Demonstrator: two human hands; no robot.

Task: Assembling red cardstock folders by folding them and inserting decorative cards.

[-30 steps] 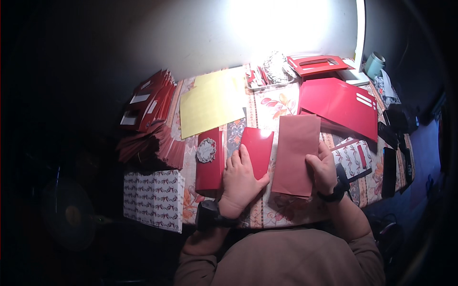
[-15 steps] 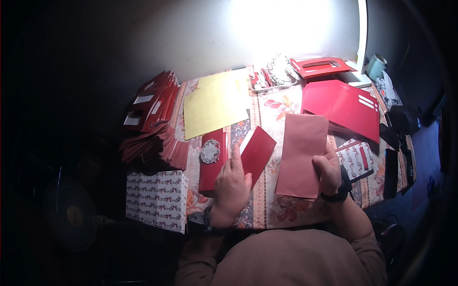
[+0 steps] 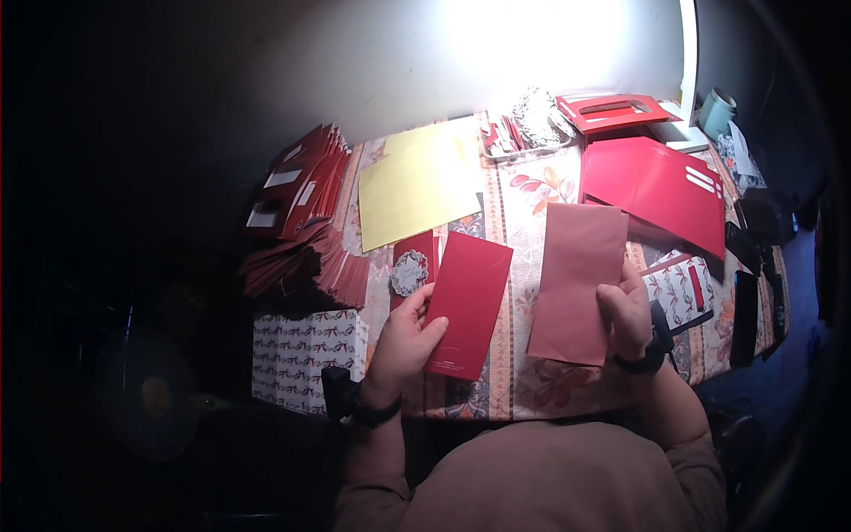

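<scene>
From where I stand, the floral-covered table [image 3: 532, 390] fills most of the space, lit hard by a lamp whose white post [image 3: 689, 62] stands at its back right, probably there to keep its base off the middle. Large red sheets [image 3: 651, 186] lie stacked at the right, and yellow sheets [image 3: 408, 199] lie flat further left. A bow-print box [image 3: 301, 359] sits at the near left; behind it are a loose bundle of brownish-red papers [image 3: 306, 266] and upright red folders [image 3: 301, 186], seemingly kept to the side so the front stays workable.

Over that front strip, the right hand [image 3: 627, 310] pinches a dull rose paper sleeve [image 3: 574, 284] by its right edge, thumb in front, leaving its face uncovered. The left hand [image 3: 403, 350] grips a slim crimson envelope [image 3: 470, 306] by its left edge, thumb on top, likely to hold it tilted and flat. The two pieces stay apart. Partly hidden behind the envelope is a red card [image 3: 417, 244] bearing a small lacy white medallion [image 3: 409, 273].
</scene>
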